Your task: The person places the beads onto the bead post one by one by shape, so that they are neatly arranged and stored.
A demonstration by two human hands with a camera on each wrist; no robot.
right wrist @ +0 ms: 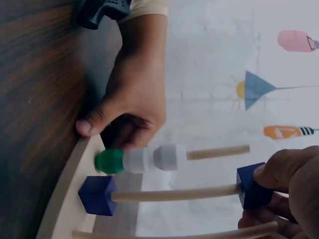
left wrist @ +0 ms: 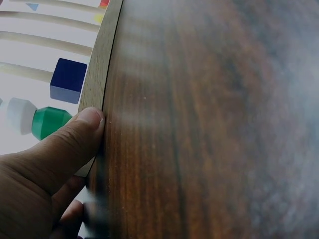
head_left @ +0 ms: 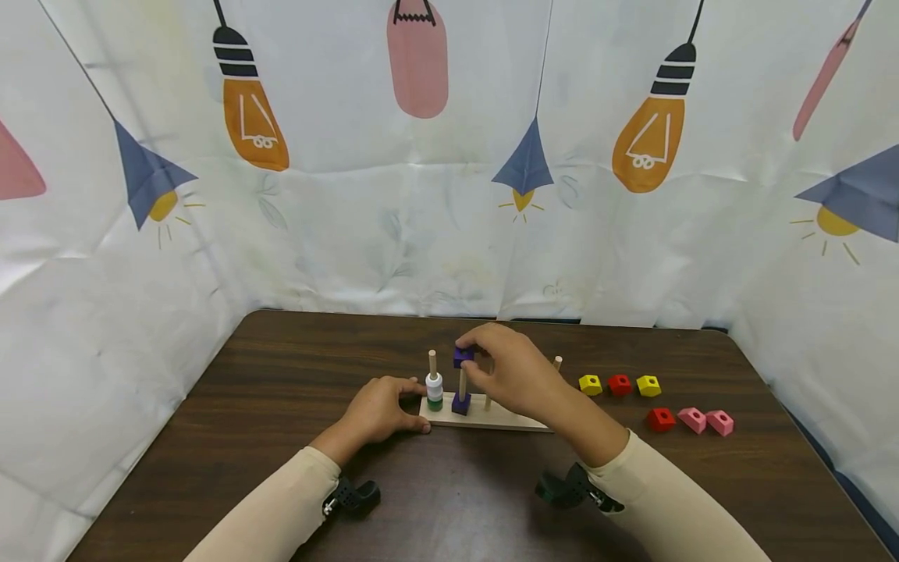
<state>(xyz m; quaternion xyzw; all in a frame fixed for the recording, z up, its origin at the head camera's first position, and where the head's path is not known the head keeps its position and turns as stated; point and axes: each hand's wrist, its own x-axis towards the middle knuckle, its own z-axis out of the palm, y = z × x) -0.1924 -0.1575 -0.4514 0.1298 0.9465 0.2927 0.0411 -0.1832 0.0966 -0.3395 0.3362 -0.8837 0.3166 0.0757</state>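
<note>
A wooden peg board [head_left: 485,419] stands on the table, its left end gripped by my left hand [head_left: 379,408], thumb [left wrist: 89,119] on the front edge. My right hand [head_left: 518,373] pinches a dark blue cube bead [right wrist: 253,186] between thumb and fingers at the top of the second peg [right wrist: 174,193]. The peg's tip meets the bead's underside; how far it goes in is hidden. Another blue cube bead [right wrist: 97,195] sits at that peg's foot. On the leftmost peg are a green bead [right wrist: 108,161] and white beads [right wrist: 167,157] above it.
Right of the board lie loose beads: yellow ones [head_left: 590,385], red ones [head_left: 661,420] and pink ones [head_left: 691,420]. Another peg [head_left: 558,364] shows behind my right forearm. A printed white curtain [head_left: 449,234] hangs behind the brown table [head_left: 316,351].
</note>
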